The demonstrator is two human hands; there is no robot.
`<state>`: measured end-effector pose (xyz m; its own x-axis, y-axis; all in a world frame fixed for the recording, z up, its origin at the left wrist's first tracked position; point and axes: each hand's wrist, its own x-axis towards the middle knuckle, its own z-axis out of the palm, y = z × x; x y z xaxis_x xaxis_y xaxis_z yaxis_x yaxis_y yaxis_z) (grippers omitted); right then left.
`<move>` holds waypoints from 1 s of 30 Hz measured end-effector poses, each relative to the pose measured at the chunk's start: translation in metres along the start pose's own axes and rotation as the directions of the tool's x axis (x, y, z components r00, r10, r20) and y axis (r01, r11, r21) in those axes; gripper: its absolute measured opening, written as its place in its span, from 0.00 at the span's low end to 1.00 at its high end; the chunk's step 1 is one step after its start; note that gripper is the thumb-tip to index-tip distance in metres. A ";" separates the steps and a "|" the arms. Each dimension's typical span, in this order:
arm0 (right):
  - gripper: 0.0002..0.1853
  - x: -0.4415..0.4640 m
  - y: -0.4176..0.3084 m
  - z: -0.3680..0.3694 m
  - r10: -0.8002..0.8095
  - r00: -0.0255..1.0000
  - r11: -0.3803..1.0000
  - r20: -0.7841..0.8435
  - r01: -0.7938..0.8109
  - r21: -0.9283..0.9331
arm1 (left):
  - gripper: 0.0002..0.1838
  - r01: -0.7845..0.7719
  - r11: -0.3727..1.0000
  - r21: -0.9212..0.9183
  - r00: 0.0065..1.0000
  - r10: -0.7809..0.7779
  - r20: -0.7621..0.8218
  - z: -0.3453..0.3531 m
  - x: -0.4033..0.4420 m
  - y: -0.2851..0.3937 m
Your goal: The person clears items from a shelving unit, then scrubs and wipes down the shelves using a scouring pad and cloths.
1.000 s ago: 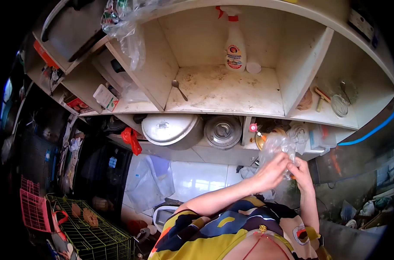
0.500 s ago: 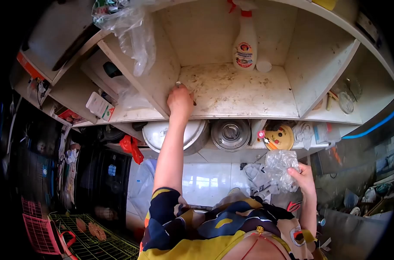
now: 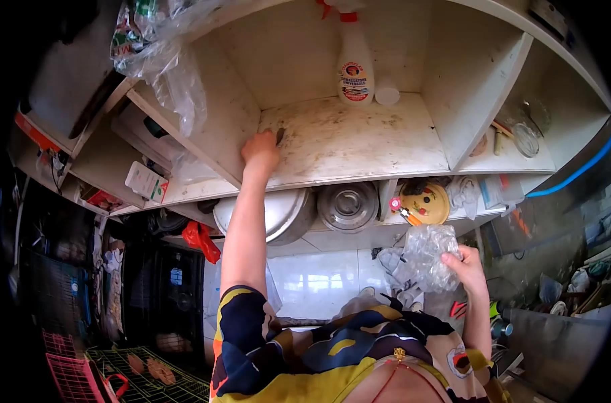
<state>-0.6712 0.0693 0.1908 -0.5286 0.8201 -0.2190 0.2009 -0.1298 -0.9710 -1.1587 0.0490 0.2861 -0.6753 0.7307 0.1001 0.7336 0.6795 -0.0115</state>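
Observation:
My left hand (image 3: 260, 152) is closed on a spoon (image 3: 280, 136) at the left side of the stained shelf compartment (image 3: 352, 144); part of the spoon shows beyond the fingers. In my right hand (image 3: 465, 267) is a crumpled clear plastic bag (image 3: 431, 258), pinched under the thumb below the shelf's right part. A spray bottle (image 3: 355, 67) with a red and white head stands at the back of the compartment, beside a small white round item (image 3: 386, 92).
Below the shelf are a large pot with a white lid (image 3: 268, 213), a steel lidded pot (image 3: 347, 205), a yellow round lid (image 3: 426, 203) and a red bag (image 3: 201, 242). Clear plastic (image 3: 174, 80) hangs at upper left. Wire cages (image 3: 144, 376) stand at lower left.
My left hand has left the plastic bag and reached up left into the compartment, closing on the spoon. My right hand keeps the bag, now more spread out.

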 end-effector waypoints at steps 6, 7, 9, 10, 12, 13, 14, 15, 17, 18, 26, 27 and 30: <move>0.12 -0.004 -0.005 -0.015 0.001 1.000 1.000 0.012 -0.001 -0.018 | 0.13 -0.187 0.972 -0.145 0.979 0.171 -0.115 0.014 -0.009 -0.024; 0.12 -0.004 -0.005 -0.017 0.002 1.000 1.000 0.019 -0.001 -0.028 | 0.12 -0.154 0.782 -0.604 0.985 0.168 -0.033 0.018 -0.009 -0.027; 0.12 -0.005 -0.006 -0.019 0.004 1.000 1.000 0.016 -0.004 -0.030 | 0.12 -0.045 0.405 -0.913 0.978 0.206 0.043 0.020 -0.020 -0.022; 0.12 -0.004 -0.007 -0.020 0.006 1.000 0.999 0.016 -0.005 -0.034 | 0.11 0.047 0.178 -0.983 0.974 0.212 0.085 0.012 -0.034 -0.009; 0.12 -0.004 -0.011 -0.019 0.003 1.000 0.999 0.014 -0.002 -0.049 | 0.11 0.144 -0.063 -0.987 0.964 0.234 0.126 0.005 -0.056 0.010; 0.12 -0.004 -0.012 -0.019 0.000 1.000 0.998 0.010 0.001 -0.060 | 0.11 0.159 -0.135 -0.978 0.946 0.306 0.111 0.006 -0.065 0.017; 0.12 -0.004 -0.011 -0.020 0.006 1.000 0.998 -0.004 -0.006 -0.063 | 0.11 0.179 -0.206 -0.962 0.922 0.378 0.091 0.006 -0.074 0.026; 0.12 -0.002 -0.009 -0.020 -0.015 1.000 0.996 -0.003 0.015 -0.087 | 0.13 0.186 -0.232 -0.955 0.921 0.381 0.087 0.003 -0.086 0.038; 0.13 -0.004 -0.010 -0.021 -0.014 1.000 0.993 -0.006 0.013 -0.113 | 0.13 0.190 -0.220 -0.957 0.900 0.429 0.080 0.011 -0.100 0.052; 0.13 -0.006 -0.012 -0.019 0.000 1.000 0.994 -0.029 -0.003 -0.111 | 0.13 0.183 -0.206 -0.961 0.884 0.463 0.069 0.015 -0.106 0.059; 0.14 -0.030 0.010 -0.010 0.061 0.969 0.998 -0.240 -0.057 0.023 | 0.18 0.343 -0.204 -0.917 0.723 0.680 0.119 0.041 -0.138 0.133; 0.13 -0.038 0.012 -0.007 0.139 0.952 0.989 -0.274 -0.118 0.092 | 0.19 0.390 -0.191 -0.901 0.676 0.723 0.139 0.048 -0.139 0.141; 0.13 -0.062 0.027 -0.008 0.236 0.894 0.963 -0.382 -0.164 0.213 | 0.18 0.490 -0.155 -0.858 0.531 0.834 0.153 0.071 -0.148 0.171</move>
<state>-0.6265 0.0193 0.1788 -0.1101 0.9149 -0.3885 0.1040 -0.3781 -0.9199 -0.9385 0.0618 0.1990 0.2413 0.9644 -0.1083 -0.3794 0.1964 0.9042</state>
